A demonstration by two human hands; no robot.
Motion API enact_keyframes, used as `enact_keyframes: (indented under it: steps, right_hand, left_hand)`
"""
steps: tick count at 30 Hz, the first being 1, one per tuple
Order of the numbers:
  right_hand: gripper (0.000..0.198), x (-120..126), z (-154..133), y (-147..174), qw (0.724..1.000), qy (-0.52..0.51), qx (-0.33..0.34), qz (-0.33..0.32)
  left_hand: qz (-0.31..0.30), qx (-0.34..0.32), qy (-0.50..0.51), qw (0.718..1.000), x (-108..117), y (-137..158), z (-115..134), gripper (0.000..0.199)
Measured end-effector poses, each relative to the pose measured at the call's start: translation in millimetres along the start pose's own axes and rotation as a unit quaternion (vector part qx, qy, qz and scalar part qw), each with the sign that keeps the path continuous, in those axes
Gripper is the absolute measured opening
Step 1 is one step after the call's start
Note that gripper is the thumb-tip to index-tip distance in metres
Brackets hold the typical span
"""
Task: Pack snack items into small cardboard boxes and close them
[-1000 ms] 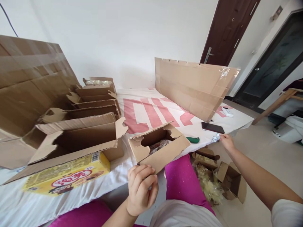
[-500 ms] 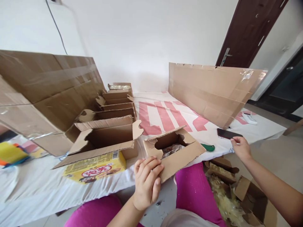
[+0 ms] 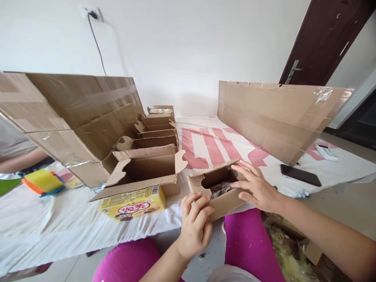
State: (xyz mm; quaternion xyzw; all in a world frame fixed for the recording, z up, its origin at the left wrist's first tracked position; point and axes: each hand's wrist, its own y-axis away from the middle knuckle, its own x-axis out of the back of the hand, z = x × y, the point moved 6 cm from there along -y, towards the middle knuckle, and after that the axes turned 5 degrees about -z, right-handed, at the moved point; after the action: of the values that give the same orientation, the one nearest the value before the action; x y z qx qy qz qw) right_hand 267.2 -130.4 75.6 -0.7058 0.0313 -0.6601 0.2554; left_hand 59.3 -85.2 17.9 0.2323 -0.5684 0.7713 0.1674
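Observation:
A small open cardboard box (image 3: 225, 206) sits at the table's near edge, with brown-and-white crumpled wrapped contents (image 3: 219, 189) inside. My left hand (image 3: 196, 225) is closed with curled fingers on the box's near left corner. My right hand (image 3: 258, 187) reaches over the box's right end, fingers spread and touching its edge and flap. Beside it on the left stands a larger open carton (image 3: 149, 166). A yellow printed box (image 3: 133, 205) lies in front of that carton, under its flap.
Several open cartons (image 3: 158, 127) line up behind, beside taped stacked boxes (image 3: 102, 105). A cardboard panel (image 3: 273, 113) stands at the right. A phone (image 3: 300, 174) and a white device (image 3: 326, 152) lie there. Another person's arm (image 3: 23, 159) shows far left. Floor cartons (image 3: 311, 250) hold plastic wrap.
My right hand has left the phone and moved left onto the small box's right end. My left hand stays on the box. The view has turned slightly left.

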Motion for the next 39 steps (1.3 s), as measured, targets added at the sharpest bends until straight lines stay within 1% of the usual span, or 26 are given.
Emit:
enact_keyframes:
  steps: [2,5,7,9,13,15,18,20,23,26,28,30,34,37,39]
  right_hand:
    - [0.048,-5.8,-2.2,-5.0,0.999,0.046,0.0,-0.014]
    - [0.042,-0.4,5.9,-6.8,0.992,0.116,-0.039,0.021]
    - [0.035,8.3,15.2,-5.2,0.984,0.151,-0.073,0.053]
    - [0.031,14.6,25.9,-2.5,0.976,0.178,-0.103,0.069]
    - [0.026,12.5,45.0,2.1,0.967,0.205,-0.136,0.06]
    - [0.028,6.1,48.3,0.8,0.975,0.184,-0.117,0.041]
    - [0.044,-3.2,46.4,-6.3,0.991,0.121,-0.062,-0.005]
    - [0.05,-5.7,45.8,-13.3,0.993,0.099,-0.05,-0.032]
    - [0.051,-9.4,49.2,-25.6,0.989,0.105,-0.068,-0.078]
    - [0.065,-18.9,56.6,-37.4,0.979,0.106,-0.113,-0.13]
    - [0.069,-26.6,61.1,-44.1,0.976,0.088,-0.139,-0.144]
    - [0.068,-33.9,63.4,-49.8,0.977,0.063,-0.151,-0.14]
    - [0.057,-43.3,62.8,-55.7,0.981,0.018,-0.141,-0.13]
    - [0.047,-44.1,58.5,-51.7,0.982,-0.02,-0.134,-0.129]
    - [0.041,-39.8,53.2,-43.8,0.985,-0.023,-0.136,-0.105]
  left_hand:
    - [0.007,-0.003,-0.025,1.0,1.1,2.1,1.0,0.032]
    - [0.017,-0.011,-0.054,0.998,2.9,3.1,3.4,0.039]
    - [0.019,-0.008,-0.05,0.999,3.2,2.9,3.8,0.041]
    - [0.017,0.006,-0.035,0.999,3.1,2.2,2.8,0.042]
    - [0.017,0.024,-0.007,1.0,3.1,-0.7,2.4,0.041]
    - [0.021,0.022,0.0,1.0,3.5,-2.6,3.6,0.039]
    - [0.026,0.023,0.006,0.999,4.0,-4.7,3.7,0.036]
    - [0.026,0.025,0.009,0.999,3.7,-5.5,2.9,0.033]
    - [0.024,0.027,0.014,0.999,3.3,-6.0,1.5,0.031]
    - [0.023,0.031,0.018,0.999,3.2,-6.0,0.3,0.03]
    - [0.02,0.031,0.017,0.999,3.3,-5.7,-0.2,0.029]
    - [0.02,0.029,0.014,0.999,3.2,-4.8,-0.5,0.029]
    - [0.019,0.019,0.001,1.0,1.0,-1.0,0.1,0.028]
    - [0.027,0.011,-0.014,0.999,1.8,0.7,1.7,0.031]
    - [0.041,0.01,-0.022,0.999,6.4,0.0,2.2,0.031]
